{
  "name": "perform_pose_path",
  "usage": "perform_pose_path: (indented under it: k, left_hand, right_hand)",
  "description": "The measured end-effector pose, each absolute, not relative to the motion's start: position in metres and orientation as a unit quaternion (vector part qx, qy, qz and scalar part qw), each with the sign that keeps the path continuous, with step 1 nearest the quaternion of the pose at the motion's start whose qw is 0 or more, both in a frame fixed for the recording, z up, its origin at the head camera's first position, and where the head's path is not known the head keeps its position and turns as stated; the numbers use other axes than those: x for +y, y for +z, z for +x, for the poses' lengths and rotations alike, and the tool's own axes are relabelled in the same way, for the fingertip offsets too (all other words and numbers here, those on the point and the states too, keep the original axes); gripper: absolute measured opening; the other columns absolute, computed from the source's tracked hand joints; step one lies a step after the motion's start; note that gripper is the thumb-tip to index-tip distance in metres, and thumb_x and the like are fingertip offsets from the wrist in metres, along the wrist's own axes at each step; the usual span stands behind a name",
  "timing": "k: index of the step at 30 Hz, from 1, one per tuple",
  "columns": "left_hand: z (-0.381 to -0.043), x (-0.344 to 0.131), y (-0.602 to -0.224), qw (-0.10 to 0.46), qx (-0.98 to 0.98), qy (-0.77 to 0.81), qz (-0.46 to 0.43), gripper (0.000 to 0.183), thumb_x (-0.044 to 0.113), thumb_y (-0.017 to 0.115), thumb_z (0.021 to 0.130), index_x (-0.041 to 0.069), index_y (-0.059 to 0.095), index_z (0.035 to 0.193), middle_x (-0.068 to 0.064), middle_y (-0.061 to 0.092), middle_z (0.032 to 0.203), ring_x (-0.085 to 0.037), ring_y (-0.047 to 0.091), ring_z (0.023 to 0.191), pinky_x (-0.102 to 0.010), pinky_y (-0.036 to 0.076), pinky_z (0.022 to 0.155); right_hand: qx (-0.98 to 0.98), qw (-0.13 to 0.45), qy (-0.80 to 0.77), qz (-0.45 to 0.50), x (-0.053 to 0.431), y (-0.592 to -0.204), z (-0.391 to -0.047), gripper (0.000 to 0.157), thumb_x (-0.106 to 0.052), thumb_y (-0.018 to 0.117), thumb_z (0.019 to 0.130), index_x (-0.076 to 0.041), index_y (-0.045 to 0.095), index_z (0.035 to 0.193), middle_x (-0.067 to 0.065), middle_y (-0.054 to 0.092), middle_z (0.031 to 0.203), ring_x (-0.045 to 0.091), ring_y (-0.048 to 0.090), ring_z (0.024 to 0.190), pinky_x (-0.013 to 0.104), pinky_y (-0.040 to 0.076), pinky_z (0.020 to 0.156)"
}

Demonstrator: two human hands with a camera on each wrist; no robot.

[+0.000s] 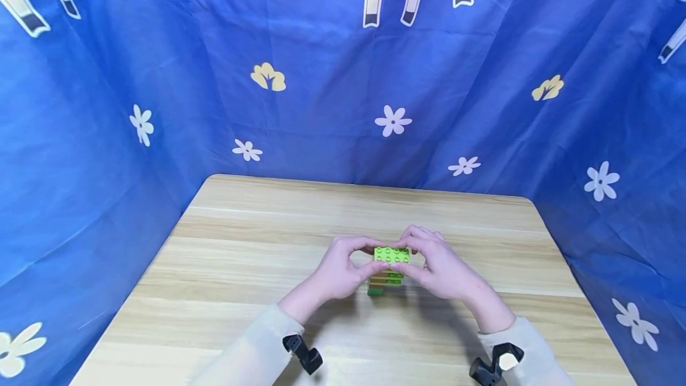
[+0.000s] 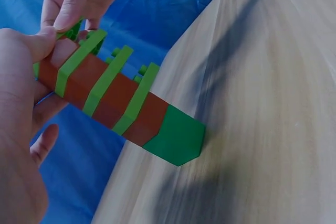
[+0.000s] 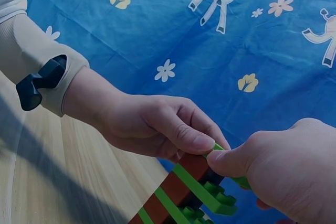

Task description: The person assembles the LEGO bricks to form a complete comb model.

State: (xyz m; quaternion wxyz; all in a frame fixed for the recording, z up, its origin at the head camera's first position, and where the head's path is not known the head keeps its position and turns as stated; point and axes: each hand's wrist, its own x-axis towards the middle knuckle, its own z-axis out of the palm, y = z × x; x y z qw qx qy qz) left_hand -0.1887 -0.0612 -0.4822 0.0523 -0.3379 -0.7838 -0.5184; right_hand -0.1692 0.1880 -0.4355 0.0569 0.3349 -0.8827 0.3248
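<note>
A tower of toy building bricks stands upright on the table, seen in the left wrist view. Its foot is a dark green brick (image 2: 178,135); above it, brown bricks (image 2: 113,100) alternate with thin light green bricks (image 2: 100,85) that jut out to one side. On top lies a studded light green brick (image 1: 392,255). My left hand (image 1: 342,267) pinches this top brick at its left end, thumb on the near side. From the right, my right hand (image 1: 440,264) pinches the same brick, both thumb tips meeting at its near edge. The fingers partly hide the tower's upper end.
The wooden table (image 1: 257,225) reaches back to a blue curtain (image 1: 332,124) with printed flowers and animals, which also hangs along both sides. Black wrist mounts (image 1: 302,353) sit on the pale sleeves (image 1: 257,344). Shadows of the arms fall across the tabletop.
</note>
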Motion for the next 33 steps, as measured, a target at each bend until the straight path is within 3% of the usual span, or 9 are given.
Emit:
perform_pose_path:
  k: [3,10,19,33]
  left_hand:
    - [-0.1874,-0.0609,-0.4818,0.058,-0.786,-0.517,-0.334,0.032,0.036,0.083,0.094,0.021,0.078,0.122,0.017,0.076,0.114,-0.005,0.07,0.103,-0.038,0.054,0.099]
    - [-0.1869,-0.0593,-0.4827,0.058,-0.787,-0.518,-0.33,0.03,0.034,0.085,0.092,0.017,0.079,0.116,0.012,0.077,0.111,-0.008,0.071,0.102,-0.04,0.055,0.098]
    - [-0.1875,-0.0597,-0.4855,0.065,-0.787,-0.521,-0.325,0.028,0.034,0.085,0.092,0.019,0.079,0.116,0.013,0.077,0.109,-0.009,0.072,0.102,-0.041,0.055,0.098]
    - [-0.1873,-0.0613,-0.4814,0.047,-0.798,-0.509,-0.318,0.032,0.039,0.083,0.093,0.019,0.078,0.118,0.013,0.077,0.112,-0.009,0.07,0.107,-0.042,0.054,0.101]
  right_hand:
    - [-0.882,0.057,0.327,0.335,0.1884,-0.4369,-0.1694,0.03,-0.034,0.081,0.095,-0.022,0.075,0.122,-0.018,0.059,0.108,0.018,0.059,0.098,0.04,0.041,0.089]
    - [-0.879,0.073,0.327,0.34,0.1893,-0.4406,-0.1686,0.029,-0.033,0.083,0.093,-0.022,0.076,0.12,-0.019,0.058,0.104,0.005,0.054,0.095,0.039,0.04,0.087]
    - [-0.877,0.066,0.335,0.339,0.1889,-0.4395,-0.1704,0.03,-0.035,0.082,0.093,-0.022,0.076,0.12,-0.019,0.058,0.104,0.006,0.056,0.097,0.042,0.04,0.092]
    - [-0.883,0.06,0.332,0.327,0.1896,-0.4408,-0.1679,0.032,-0.035,0.081,0.095,-0.021,0.076,0.124,-0.019,0.056,0.098,0.005,0.054,0.091,0.04,0.04,0.089]
